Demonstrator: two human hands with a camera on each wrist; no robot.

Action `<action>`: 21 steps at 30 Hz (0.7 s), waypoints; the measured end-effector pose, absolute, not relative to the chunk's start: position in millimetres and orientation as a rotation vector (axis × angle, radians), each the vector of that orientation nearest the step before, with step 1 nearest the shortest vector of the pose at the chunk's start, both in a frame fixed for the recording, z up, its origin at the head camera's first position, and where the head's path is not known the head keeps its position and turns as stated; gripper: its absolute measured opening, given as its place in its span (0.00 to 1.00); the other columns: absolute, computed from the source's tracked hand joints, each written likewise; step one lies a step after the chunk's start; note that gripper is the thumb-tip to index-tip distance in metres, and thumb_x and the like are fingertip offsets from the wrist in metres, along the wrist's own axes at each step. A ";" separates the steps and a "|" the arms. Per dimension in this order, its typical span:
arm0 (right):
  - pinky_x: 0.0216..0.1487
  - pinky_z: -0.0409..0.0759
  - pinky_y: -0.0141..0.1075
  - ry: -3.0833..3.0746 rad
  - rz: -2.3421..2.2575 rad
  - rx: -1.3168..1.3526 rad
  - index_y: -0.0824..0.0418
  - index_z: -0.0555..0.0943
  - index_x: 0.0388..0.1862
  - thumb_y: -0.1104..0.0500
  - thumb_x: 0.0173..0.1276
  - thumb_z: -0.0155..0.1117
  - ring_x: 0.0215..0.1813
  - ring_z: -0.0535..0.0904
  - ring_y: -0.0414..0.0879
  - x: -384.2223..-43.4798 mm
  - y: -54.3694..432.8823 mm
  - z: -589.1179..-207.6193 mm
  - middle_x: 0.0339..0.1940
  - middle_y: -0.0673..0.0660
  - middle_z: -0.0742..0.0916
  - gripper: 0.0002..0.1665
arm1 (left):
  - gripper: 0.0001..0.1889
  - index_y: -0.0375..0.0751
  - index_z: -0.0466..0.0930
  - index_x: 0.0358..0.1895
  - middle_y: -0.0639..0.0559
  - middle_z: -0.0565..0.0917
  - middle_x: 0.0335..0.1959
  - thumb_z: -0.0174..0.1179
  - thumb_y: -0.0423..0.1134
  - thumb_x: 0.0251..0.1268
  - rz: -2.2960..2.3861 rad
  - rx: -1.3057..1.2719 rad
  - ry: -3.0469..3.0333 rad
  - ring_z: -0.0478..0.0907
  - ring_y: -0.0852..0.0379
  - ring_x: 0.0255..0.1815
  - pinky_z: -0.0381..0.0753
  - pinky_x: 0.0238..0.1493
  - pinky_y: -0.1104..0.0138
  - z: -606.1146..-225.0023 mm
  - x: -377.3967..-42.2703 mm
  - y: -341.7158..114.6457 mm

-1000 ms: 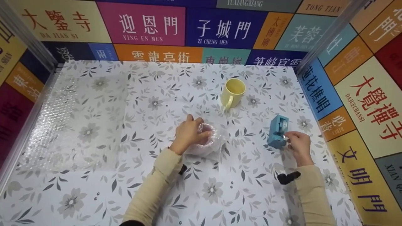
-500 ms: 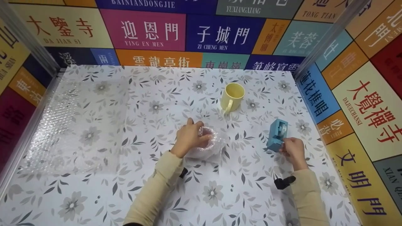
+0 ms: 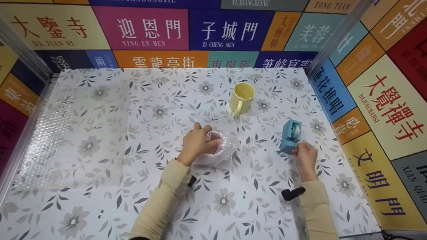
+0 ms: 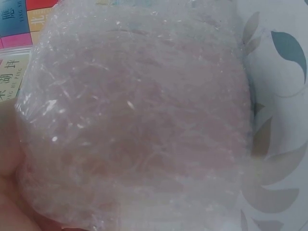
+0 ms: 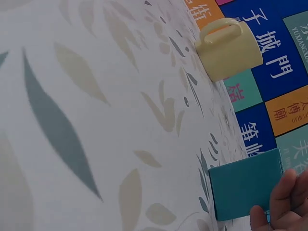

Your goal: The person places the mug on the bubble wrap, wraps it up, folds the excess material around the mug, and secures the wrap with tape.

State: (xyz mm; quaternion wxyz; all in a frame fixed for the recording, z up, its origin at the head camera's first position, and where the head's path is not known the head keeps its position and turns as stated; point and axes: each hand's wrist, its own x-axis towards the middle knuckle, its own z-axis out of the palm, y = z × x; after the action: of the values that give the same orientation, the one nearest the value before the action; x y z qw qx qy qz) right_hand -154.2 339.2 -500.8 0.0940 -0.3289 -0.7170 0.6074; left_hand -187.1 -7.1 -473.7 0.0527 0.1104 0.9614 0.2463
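Observation:
My left hand [image 3: 195, 144] grips a pinkish cup-shaped thing wrapped in bubble wrap [image 3: 218, 159], the thumb reaching into its round opening and the other fingers outside. In the left wrist view the bubble wrap [image 4: 139, 115] nearly fills the picture, with fingers [image 4: 10, 159] at its left edge. To the right, a blue tape dispenser [image 3: 287, 137] holds a clear roll. At its near end my right hand [image 3: 306, 158] has curled fingers pinching the tape end, which the hand mostly hides. The right wrist view has the dispenser's flat side [image 5: 246, 185] with fingertips [image 5: 284, 192] over its edge.
Beyond the wrapped thing stands a yellow mug [image 3: 242, 98], upright, handle toward me. A flat sheet of bubble wrap [image 3: 71, 133] lies across the left of the flower-patterned table [image 3: 160, 213]. Printed panels [image 3: 146, 30] wall in the back and sides.
My right hand has shifted nearer along the dispenser, its fingertips now lower at the near end. The left hand keeps its hold on the wrapped thing. The head view has tilted slightly.

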 end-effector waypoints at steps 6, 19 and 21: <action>0.39 0.73 0.32 -2.091 1.862 -0.974 0.62 0.70 0.22 0.64 0.64 0.46 0.28 0.73 0.39 -148.0 336.7 -505.6 0.20 0.49 0.75 0.11 | 0.29 0.45 0.75 0.45 0.45 0.69 0.39 0.58 0.65 0.48 0.742 0.331 2.916 0.74 0.49 0.31 0.75 0.30 0.59 -473.4 -187.0 -7.9; 0.50 0.66 0.33 -1.986 1.995 -0.915 0.64 0.75 0.30 0.65 0.66 0.44 0.43 0.73 0.44 -130.0 334.4 -529.0 0.26 0.48 0.81 0.10 | 0.27 0.45 0.75 0.43 0.45 0.69 0.38 0.60 0.63 0.49 0.757 0.333 2.936 0.75 0.48 0.29 0.75 0.27 0.58 -474.8 -186.2 -7.9; 0.49 0.67 0.31 -1.984 2.007 -0.918 0.65 0.75 0.33 0.65 0.66 0.44 0.45 0.73 0.44 -129.1 335.8 -531.3 0.28 0.47 0.83 0.10 | 0.27 0.45 0.75 0.43 0.45 0.69 0.38 0.60 0.63 0.48 0.759 0.331 2.937 0.74 0.48 0.29 0.75 0.27 0.58 -474.9 -186.1 -7.9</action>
State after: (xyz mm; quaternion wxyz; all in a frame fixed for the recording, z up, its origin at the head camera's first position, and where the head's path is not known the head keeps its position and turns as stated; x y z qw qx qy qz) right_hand -129.1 335.8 -531.3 0.0870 -0.3082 -0.6660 0.6737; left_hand -186.1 -7.9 -474.9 0.0450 0.1085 0.9615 0.2484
